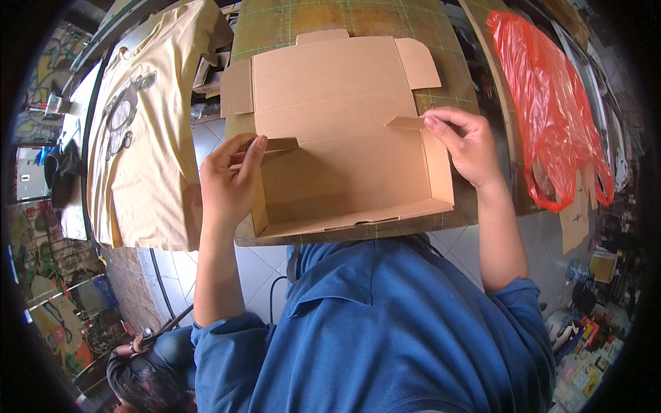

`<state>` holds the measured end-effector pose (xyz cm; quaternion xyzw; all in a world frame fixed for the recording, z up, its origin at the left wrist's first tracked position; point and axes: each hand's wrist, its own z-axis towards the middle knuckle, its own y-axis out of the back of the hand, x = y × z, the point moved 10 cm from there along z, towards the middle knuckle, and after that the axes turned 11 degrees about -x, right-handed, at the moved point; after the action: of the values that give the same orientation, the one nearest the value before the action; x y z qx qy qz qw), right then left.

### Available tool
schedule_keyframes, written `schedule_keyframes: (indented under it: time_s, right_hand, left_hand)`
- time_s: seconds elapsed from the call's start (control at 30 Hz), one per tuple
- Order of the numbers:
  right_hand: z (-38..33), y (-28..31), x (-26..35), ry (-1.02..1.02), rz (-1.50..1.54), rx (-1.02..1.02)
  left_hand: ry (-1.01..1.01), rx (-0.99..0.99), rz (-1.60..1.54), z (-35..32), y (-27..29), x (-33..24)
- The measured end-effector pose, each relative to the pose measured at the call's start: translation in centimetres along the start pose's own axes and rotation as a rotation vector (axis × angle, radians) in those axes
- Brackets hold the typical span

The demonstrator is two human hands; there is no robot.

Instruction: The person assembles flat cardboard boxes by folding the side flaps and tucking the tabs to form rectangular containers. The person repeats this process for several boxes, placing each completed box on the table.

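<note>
A brown cardboard box point(348, 180) lies with its lid point(330, 82) folded back flat, away from me. Its front and side walls stand up, and the inside holds only shadow. Fingers and thumb of my left hand point(233, 172) are closed at the far left corner, pinching the small flap point(282, 144) that juts inward there. At the far right corner my right hand point(467, 143) grips the matching flap point(406, 122) between thumb and fingers. Side tabs point(418, 63) on the lid spread outward.
A worn wooden board point(275, 20) with green lines bears the box. Left of it, a cream printed T-shirt point(148, 131) is spread on another board. A red plastic bag point(540, 103) lies at the right. Another person point(155, 372) is low at the lower left.
</note>
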<state>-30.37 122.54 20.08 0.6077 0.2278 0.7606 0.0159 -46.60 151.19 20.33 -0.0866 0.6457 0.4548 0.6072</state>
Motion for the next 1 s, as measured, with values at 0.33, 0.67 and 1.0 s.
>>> schedule_keyframes:
  time_s: [0.33,0.67,1.0]
  right_hand:
    - [0.2,-0.2,0.0,0.032,-0.037,0.02]
    - [0.4,-1.0,0.1,-0.017,-0.051,0.125]
    - [0.4,-1.2,0.4,0.051,-0.025,0.216]
  left_hand:
    - [0.026,0.019,0.034,0.3,-0.2,0.1]
    - [0.05,0.121,0.005,0.8,-0.7,0.4]
    - [0.084,0.157,-0.059,0.8,-0.8,1.1]
